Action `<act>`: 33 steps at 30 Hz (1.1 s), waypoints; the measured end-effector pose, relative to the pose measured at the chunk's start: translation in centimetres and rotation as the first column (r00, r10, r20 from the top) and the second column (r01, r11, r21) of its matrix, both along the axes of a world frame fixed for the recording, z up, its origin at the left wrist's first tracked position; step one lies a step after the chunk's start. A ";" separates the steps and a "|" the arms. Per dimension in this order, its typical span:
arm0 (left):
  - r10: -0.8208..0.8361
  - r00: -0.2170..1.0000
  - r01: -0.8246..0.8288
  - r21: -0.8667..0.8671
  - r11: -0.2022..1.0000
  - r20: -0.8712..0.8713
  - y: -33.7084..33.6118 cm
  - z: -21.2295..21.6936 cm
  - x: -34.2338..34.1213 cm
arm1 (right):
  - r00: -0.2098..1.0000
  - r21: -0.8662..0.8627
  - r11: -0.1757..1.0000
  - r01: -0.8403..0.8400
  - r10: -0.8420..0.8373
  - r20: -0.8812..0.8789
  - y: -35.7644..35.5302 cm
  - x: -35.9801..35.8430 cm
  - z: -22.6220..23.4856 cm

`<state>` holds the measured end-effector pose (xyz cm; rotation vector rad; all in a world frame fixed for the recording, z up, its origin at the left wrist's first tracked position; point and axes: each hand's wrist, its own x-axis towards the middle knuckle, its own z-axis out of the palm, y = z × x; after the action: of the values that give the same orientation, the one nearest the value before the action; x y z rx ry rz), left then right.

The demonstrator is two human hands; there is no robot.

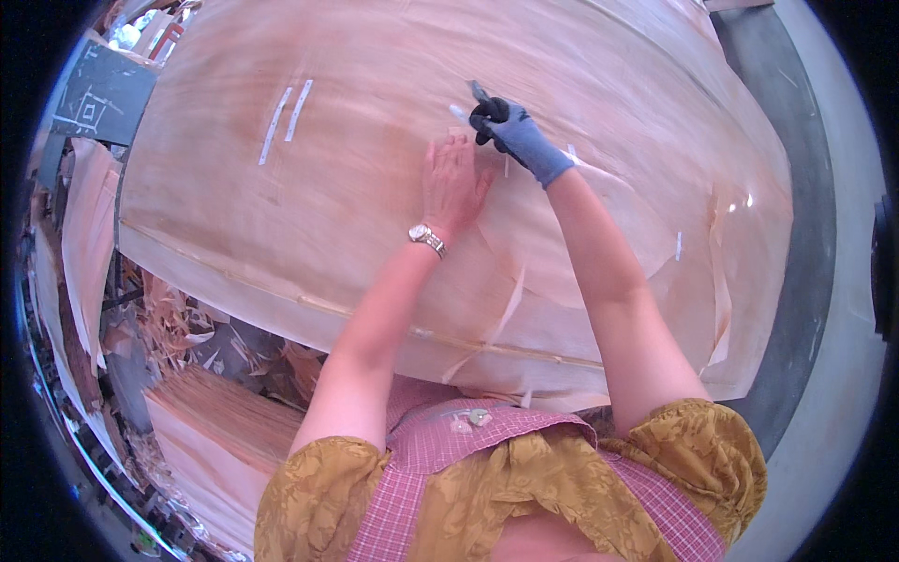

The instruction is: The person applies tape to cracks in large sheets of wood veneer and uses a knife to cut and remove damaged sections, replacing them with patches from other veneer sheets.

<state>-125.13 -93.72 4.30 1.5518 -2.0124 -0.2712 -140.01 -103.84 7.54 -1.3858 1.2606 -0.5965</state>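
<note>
My left hand [452, 183], bare and with a metal watch [426, 236] on the wrist, lies flat with fingers stretched out on a thin, pinkish-brown wood veneer sheet [365, 187]. Just right of its fingertips, my right hand [506, 128] wears a blue and black glove. Its fingers are closed around a small tool [478, 91] with a dark grey-green end that sticks out above the fist. The rest of that tool is hidden, so its kind does not show. A short whitish strip [458, 112] sits beside the gloved fingers.
Two white tape strips [283, 114] mark the sheet at left. A loose veneer strip [719, 281] curls at the right, and a torn flap [510, 304] lies nearer me. Stacked veneer [211, 421] and scraps [178, 314] fill the lower left. A dark board [105, 92] stands far left.
</note>
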 end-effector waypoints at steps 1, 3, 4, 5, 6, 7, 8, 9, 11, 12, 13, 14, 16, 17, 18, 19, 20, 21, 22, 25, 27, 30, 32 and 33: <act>0.069 0.997 -0.070 -0.040 0.997 -0.045 -0.3 -0.1 0.5 | 0.982 -0.067 0.998 -0.011 -0.002 -0.190 -0.6 0.8 -0.4; 0.144 0.990 -0.144 -0.072 0.987 -0.002 -1.1 -1.0 1.3 | 0.841 -0.187 0.979 -0.075 -0.039 -0.540 -1.6 2.5 -2.5; 0.149 0.985 -0.143 -0.072 0.987 0.082 -1.7 -1.6 1.3 | 0.818 -0.177 0.981 -0.079 -0.037 -0.574 -2.4 2.2 -3.9; 0.149 0.975 -0.138 -0.075 0.988 0.163 -2.7 -1.7 1.1 | 0.748 -0.237 0.958 -0.160 -0.039 -0.663 -2.7 1.3 -4.4; 0.110 0.979 -0.109 -0.013 0.994 0.174 -2.8 -1.4 0.9 | 0.671 -0.284 0.927 -0.246 -0.049 -0.740 -2.2 0.3 -4.7; 0.074 0.979 -0.084 0.046 0.995 0.189 -2.0 -1.0 0.8 | 0.593 -0.323 0.885 -0.335 -0.069 -0.803 -1.6 -0.2 -4.5; 0.045 0.977 -0.066 0.093 0.994 0.208 -1.7 -0.3 1.3 | 0.588 -0.297 0.905 -0.304 -0.067 -0.806 -0.9 -0.1 -3.3; 0.036 0.976 -0.056 0.090 0.994 0.215 -1.9 0.2 2.1 | 0.587 -0.273 0.921 -0.278 -0.062 -0.808 -0.1 0.3 -1.8; -0.011 0.977 -0.013 0.110 0.994 0.214 -1.5 0.5 2.3 | 0.763 -0.103 0.990 -0.091 0.003 -0.646 1.3 -0.5 -0.3; -0.001 0.978 -0.022 0.111 0.994 0.210 -1.5 0.1 2.4 | 0.832 -0.082 0.997 0.002 -0.047 -0.552 2.3 0.1 0.3; 0.008 0.976 -0.034 0.112 0.993 0.218 -1.7 0.0 2.5 | 0.887 -0.040 0.995 0.096 -0.103 -0.450 3.8 0.5 0.6; 0.019 0.974 -0.046 0.114 0.992 0.227 -1.7 -0.2 2.6 | 0.924 0.015 0.983 0.181 -0.165 -0.345 5.0 1.1 0.8; -0.005 0.975 -0.022 0.122 0.992 0.221 -1.7 0.3 1.4 | 0.863 -0.167 0.942 0.291 -0.334 -0.379 6.9 0.5 -1.4; -0.014 0.975 -0.016 0.130 0.991 0.222 -1.8 0.4 1.0 | 0.846 -0.194 0.929 0.317 -0.369 -0.385 7.3 0.0 -2.0; -0.017 0.974 -0.017 0.146 0.989 0.228 -1.6 0.4 1.1 | 0.845 -0.230 0.925 0.303 -0.373 -0.383 7.5 -0.4 -2.0; -0.007 0.973 -0.023 0.130 0.991 0.231 -1.3 0.0 1.2 | 0.845 -0.254 0.923 0.288 -0.370 -0.386 8.1 -1.0 -1.9; 0.002 0.972 -0.029 0.115 0.993 0.234 -1.9 -0.4 1.5 | 0.845 -0.278 0.921 0.272 -0.367 -0.390 8.7 -1.5 -1.9; 0.021 0.972 -0.050 0.118 0.992 0.236 -1.8 -1.2 2.1 | 0.908 -0.193 0.943 0.270 -0.316 -0.275 9.4 -1.0 0.1; 0.012 0.967 -0.045 0.124 0.991 0.254 -1.6 -1.3 2.1 | 0.956 -0.047 0.963 0.265 -0.269 -0.114 10.2 -1.5 1.8; -0.010 0.999 -0.002 0.236 0.972 0.051 -3.1 -0.4 4.0 | 0.989 0.202 0.973 0.109 -0.127 0.078 12.3 -2.1 4.5; 0.083 0.990 -0.074 0.077 0.994 -0.116 -1.6 0.5 4.9 | 0.995 0.252 0.967 0.026 -0.049 0.086 13.8 -3.1 4.2; 0.100 0.986 -0.113 -0.102 0.988 -0.131 3.6 0.5 3.3 | 0.998 0.272 0.961 -0.050 0.036 0.055 15.3 -3.7 1.8; 0.061 0.998 -0.063 -0.138 0.988 -0.024 8.3 0.3 1.5 | 0.999 0.250 0.968 -0.026 0.034 -0.026 15.6 -3.4 1.0; 0.029 0.999 -0.024 -0.120 0.992 0.038 10.5 0.2 0.5 | 0.997 0.237 0.971 -0.017 0.035 -0.070 15.7 -3.1 0.6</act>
<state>-124.59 -83.25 4.53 1.5187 -1.9987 -0.1077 -143.16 -88.18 8.10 -1.2322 1.3246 -0.3660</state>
